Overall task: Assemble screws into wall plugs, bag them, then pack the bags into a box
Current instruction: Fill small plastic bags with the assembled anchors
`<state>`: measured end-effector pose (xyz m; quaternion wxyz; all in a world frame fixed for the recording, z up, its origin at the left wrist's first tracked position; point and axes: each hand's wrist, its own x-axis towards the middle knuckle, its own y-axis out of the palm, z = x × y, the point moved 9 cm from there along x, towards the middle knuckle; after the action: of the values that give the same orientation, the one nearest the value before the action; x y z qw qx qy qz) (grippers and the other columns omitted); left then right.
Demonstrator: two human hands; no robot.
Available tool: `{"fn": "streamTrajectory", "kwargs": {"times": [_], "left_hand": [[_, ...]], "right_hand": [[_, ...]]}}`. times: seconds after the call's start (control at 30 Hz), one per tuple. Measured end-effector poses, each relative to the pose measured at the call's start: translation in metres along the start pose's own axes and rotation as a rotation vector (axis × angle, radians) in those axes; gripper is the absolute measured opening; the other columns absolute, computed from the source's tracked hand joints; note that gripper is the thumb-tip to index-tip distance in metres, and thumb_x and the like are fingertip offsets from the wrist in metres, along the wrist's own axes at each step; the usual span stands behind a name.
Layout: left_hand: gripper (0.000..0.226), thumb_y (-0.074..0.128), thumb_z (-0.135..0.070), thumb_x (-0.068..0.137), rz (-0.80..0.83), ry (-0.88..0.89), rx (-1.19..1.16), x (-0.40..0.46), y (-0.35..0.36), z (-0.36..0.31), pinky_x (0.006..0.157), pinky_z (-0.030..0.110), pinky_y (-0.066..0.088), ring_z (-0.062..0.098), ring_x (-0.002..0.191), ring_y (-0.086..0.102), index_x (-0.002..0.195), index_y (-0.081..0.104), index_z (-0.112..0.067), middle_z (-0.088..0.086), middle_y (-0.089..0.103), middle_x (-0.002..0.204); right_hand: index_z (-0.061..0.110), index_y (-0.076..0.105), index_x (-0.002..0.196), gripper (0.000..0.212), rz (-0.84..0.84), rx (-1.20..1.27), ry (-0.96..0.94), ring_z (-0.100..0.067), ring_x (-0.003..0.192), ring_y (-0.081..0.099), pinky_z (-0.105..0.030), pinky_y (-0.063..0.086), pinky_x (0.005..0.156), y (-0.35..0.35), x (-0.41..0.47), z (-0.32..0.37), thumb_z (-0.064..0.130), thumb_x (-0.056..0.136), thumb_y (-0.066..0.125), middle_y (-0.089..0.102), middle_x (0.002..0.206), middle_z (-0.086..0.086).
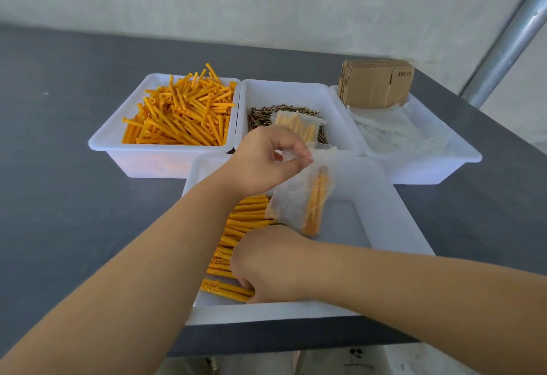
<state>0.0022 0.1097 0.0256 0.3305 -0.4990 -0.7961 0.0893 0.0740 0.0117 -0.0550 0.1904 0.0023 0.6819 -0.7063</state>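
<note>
**Bagging plugs over the near tray**

Head view. A dark grey table (59, 137) carries four white trays. Far row, left to right: a tray (106, 140) heaped with orange wall plugs (180, 114); a middle tray (299, 87) with a pile of dark screws (260, 114) and a filled bag (299, 127) lying on top of them; a right tray (461, 152) holding loose empty clear bags (393, 132) and, at its far end, a stack of flat cardboard boxes (376, 84). A metal pole (509, 40) slants up at the right edge.

The near tray (396, 211) sits closest to the person, just in front of the far row. Its left half holds orange plugs (245, 220) laid roughly side by side; dark tips, probably screws, show at a few ends, the rest too small to tell.

Left hand (263, 161) — raised over the near tray, thumb and forefinger pinching the top edge of a clear bag (299, 200). The bag hangs down, tilted, with a bundle of orange plugs inside it along its right side.

Right hand (272, 265) — low in the near tray, reaching across to the left, fingers curled down onto the plugs there. The fingertips are hidden by the back of the hand, so I cannot tell whether they grasp any.
</note>
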Motion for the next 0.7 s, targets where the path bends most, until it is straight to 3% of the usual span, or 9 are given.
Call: {"fn": "streamTrajectory", "kwargs": {"times": [0.17, 0.33, 0.47, 0.63, 0.7], "left_hand": [[0.007, 0.075, -0.009, 0.084, -0.003, 0.0, -0.006, -0.001, 0.0, 0.0, 0.071, 0.031, 0.049, 0.017, 0.089, 0.065, 0.086, 0.075, -0.016, 0.0, 0.07, 0.092], [0.004, 0.074, -0.007, 0.085, 0.006, 0.001, 0.008, -0.001, 0.003, -0.002, 0.069, 0.033, 0.049, 0.015, 0.089, 0.065, 0.087, 0.076, -0.011, 0.003, 0.07, 0.092], [0.004, 0.074, -0.007, 0.085, 0.005, -0.011, 0.012, -0.002, 0.003, -0.003, 0.069, 0.031, 0.048, 0.015, 0.089, 0.064, 0.088, 0.076, -0.009, 0.004, 0.07, 0.093], [0.003, 0.074, -0.007, 0.085, -0.004, -0.013, 0.008, -0.002, 0.001, -0.003, 0.067, 0.028, 0.046, 0.015, 0.088, 0.064, 0.087, 0.076, -0.01, 0.002, 0.07, 0.091], [0.004, 0.074, -0.007, 0.085, 0.0, -0.012, 0.006, -0.003, 0.001, -0.002, 0.066, 0.027, 0.045, 0.015, 0.088, 0.064, 0.086, 0.076, -0.011, 0.002, 0.07, 0.091]], "right_hand": [[0.02, 0.039, 0.046, 0.05, 0.035, 0.015, -0.006, -0.011, 0.045, 0.037, -0.023, 0.027, 0.043, 0.0, 0.002, -0.006, 0.025, 0.083, 0.072, 0.038, 0.047, 0.004], [0.019, 0.032, 0.05, 0.051, 0.037, -0.065, -0.086, -0.009, 0.046, 0.03, -0.022, 0.02, 0.044, 0.0, 0.002, 0.003, 0.02, 0.085, 0.069, 0.032, 0.051, 0.005], [0.016, 0.052, 0.064, 0.031, 0.05, -0.049, -0.041, -0.011, 0.053, 0.039, -0.024, 0.031, 0.048, -0.001, -0.002, -0.006, 0.03, 0.088, 0.066, 0.045, 0.059, 0.003], [0.015, 0.06, 0.077, 0.024, 0.028, -0.068, -0.047, -0.015, 0.069, 0.05, -0.028, 0.035, 0.055, -0.008, -0.011, -0.005, 0.034, 0.091, 0.062, 0.058, 0.079, -0.002], [0.014, 0.057, 0.077, 0.026, 0.011, -0.049, -0.015, -0.014, 0.064, 0.046, -0.029, 0.032, 0.053, -0.019, -0.017, -0.01, 0.034, 0.092, 0.061, 0.053, 0.071, 0.001]]}}
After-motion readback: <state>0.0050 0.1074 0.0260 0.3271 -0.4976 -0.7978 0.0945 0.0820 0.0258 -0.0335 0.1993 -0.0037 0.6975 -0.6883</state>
